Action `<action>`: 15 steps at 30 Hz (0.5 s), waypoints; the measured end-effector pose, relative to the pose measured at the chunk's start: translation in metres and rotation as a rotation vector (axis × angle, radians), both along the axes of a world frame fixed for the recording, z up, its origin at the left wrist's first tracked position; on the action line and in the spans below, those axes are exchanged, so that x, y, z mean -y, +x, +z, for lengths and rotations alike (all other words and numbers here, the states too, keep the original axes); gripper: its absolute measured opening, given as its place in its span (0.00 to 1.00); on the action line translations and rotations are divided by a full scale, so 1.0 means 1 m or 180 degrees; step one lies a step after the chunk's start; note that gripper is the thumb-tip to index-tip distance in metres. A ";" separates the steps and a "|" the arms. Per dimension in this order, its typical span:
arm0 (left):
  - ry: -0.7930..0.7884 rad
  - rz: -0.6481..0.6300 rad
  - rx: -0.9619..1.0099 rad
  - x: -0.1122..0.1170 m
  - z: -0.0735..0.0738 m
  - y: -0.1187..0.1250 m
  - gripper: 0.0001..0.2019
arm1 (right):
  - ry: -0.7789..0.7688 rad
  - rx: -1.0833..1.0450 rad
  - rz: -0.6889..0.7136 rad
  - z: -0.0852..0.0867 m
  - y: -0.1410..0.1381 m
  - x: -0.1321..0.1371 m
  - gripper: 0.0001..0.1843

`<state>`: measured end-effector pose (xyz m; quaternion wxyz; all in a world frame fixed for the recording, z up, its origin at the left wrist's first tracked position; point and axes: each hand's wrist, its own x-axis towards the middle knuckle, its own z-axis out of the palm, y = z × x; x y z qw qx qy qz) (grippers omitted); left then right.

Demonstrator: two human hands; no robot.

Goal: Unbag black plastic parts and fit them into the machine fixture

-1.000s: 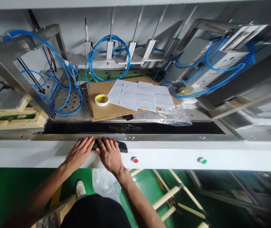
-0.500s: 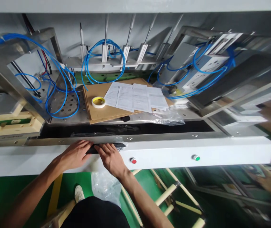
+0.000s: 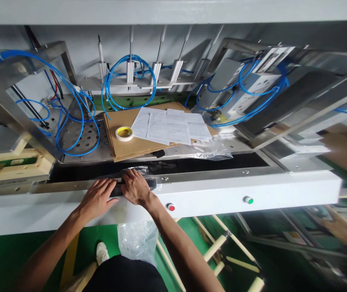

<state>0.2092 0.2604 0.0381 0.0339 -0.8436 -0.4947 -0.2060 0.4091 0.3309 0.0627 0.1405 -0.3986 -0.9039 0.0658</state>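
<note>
A long black part (image 3: 153, 183) in clear plastic wrap lies along the front metal edge of the machine; its kind is not clear. My left hand (image 3: 98, 197) is at its left end, fingers bent over it and thumb below. Curled over the middle of the part, my right hand (image 3: 136, 187) grips it and the wrap, hiding much of it. Crinkled clear film (image 3: 141, 169) shows just behind the right fingers. Below, a clear plastic bag (image 3: 137, 242) hangs in front of the white panel (image 3: 210, 192).
Behind the dark slot (image 3: 210, 163), cardboard sheets (image 3: 117, 146) carry papers (image 3: 173, 127) and a tape roll (image 3: 124, 134). Blue hoses (image 3: 84, 117) loop around metal frames and cylinders. A red button (image 3: 171, 207) and green button (image 3: 249, 200) protrude from the panel. A pale tube frame (image 3: 217, 247) stands below.
My right hand has moved slightly up and away over the black part, and its fingers now reach the film behind. The left fingers have spread a little. The whole view has shifted slightly.
</note>
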 end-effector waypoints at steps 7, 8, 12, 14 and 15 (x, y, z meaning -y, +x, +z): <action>-0.0383 0.0119 -0.0020 -0.010 0.000 -0.002 0.30 | 0.0252 -0.0375 -0.0158 -0.002 0.010 0.018 0.23; -0.0438 0.0103 -0.0045 -0.009 0.004 -0.002 0.29 | 0.0354 -0.0613 -0.0247 -0.004 0.014 0.028 0.21; -0.0433 -0.0187 -0.0107 -0.007 0.019 -0.005 0.24 | 0.0047 -0.1983 -0.0979 -0.023 0.022 0.078 0.13; -0.0440 -0.0322 -0.0120 -0.007 0.025 -0.008 0.17 | -0.0826 -0.2579 -0.1379 -0.034 0.021 0.098 0.16; -0.0475 -0.0353 -0.0116 -0.007 0.028 -0.009 0.14 | -0.1319 -0.2821 -0.1527 -0.038 0.019 0.105 0.18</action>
